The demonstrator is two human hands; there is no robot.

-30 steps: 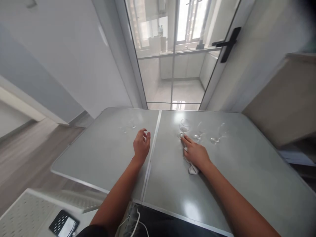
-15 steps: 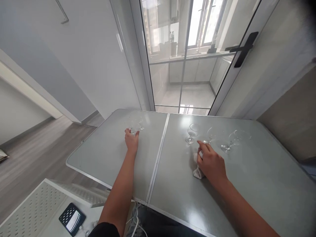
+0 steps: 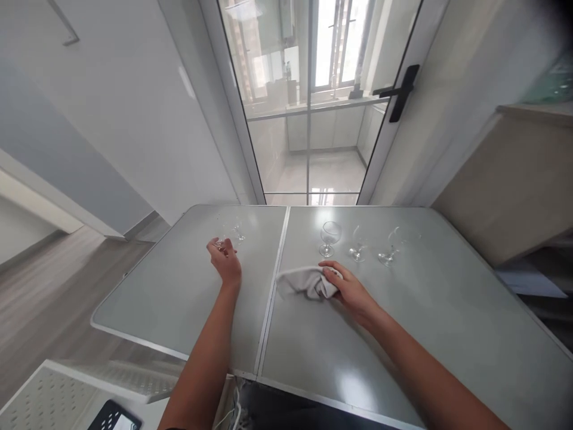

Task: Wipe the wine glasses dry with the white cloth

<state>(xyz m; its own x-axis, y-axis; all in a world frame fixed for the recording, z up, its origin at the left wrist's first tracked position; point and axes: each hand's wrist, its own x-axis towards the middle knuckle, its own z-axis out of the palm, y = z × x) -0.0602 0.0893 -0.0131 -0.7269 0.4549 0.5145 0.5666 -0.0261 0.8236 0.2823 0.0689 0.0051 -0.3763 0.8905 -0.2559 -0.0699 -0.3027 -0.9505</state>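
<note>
My left hand is at the left part of the table, its fingers curled round a clear stemmed glass that barely shows against the tabletop. Just beyond it stands more clear glassware, faint in outline. My right hand grips a whitish cloth, which hangs out leftward, low over the table. Behind the cloth a short-stemmed glass stands upright. Further right are another stemmed glass and a stemmed glass with a see-through bowl.
The grey folding table has a metal seam down its middle. A framed glass door with a black handle stands behind it. At lower left, a white perforated container holds a phone.
My right hand has lifted the cloth from beside the right glasses and swung it left, spreading it out. My left hand has turned, its fingers curling closer. The view has shifted right.
</note>
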